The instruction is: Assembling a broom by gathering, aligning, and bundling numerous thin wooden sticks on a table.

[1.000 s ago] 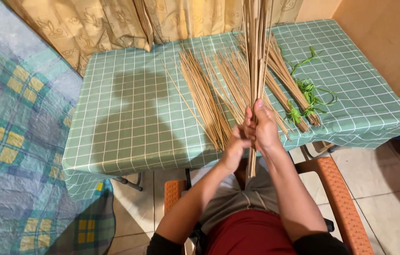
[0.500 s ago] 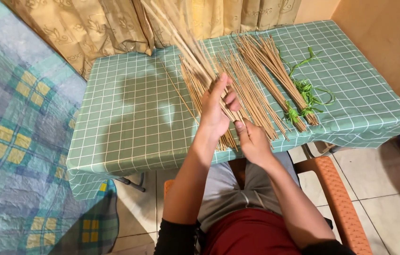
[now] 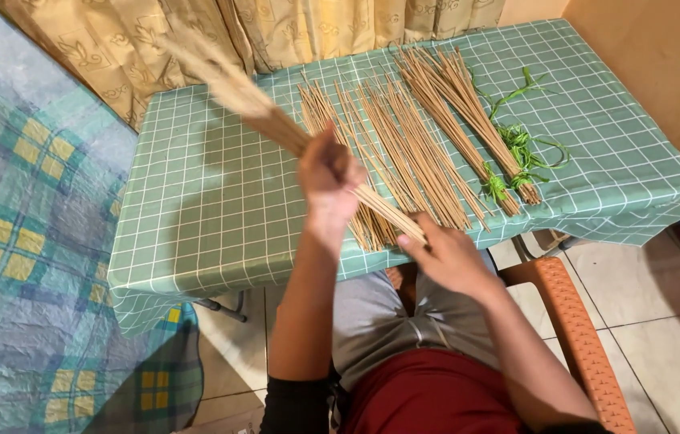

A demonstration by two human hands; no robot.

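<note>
While both hands clasp it, the stick bundle (image 3: 276, 120) looks thin, tan, blurred.

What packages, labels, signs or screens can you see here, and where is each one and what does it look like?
None in view: no package, label, sign or screen.
What is there: the left hand and right hand hold a bundle of thin tan sticks over a table with a green checked cloth.
More tan sticks lie in rows on the cloth, two bunches tied with green strips.
</note>
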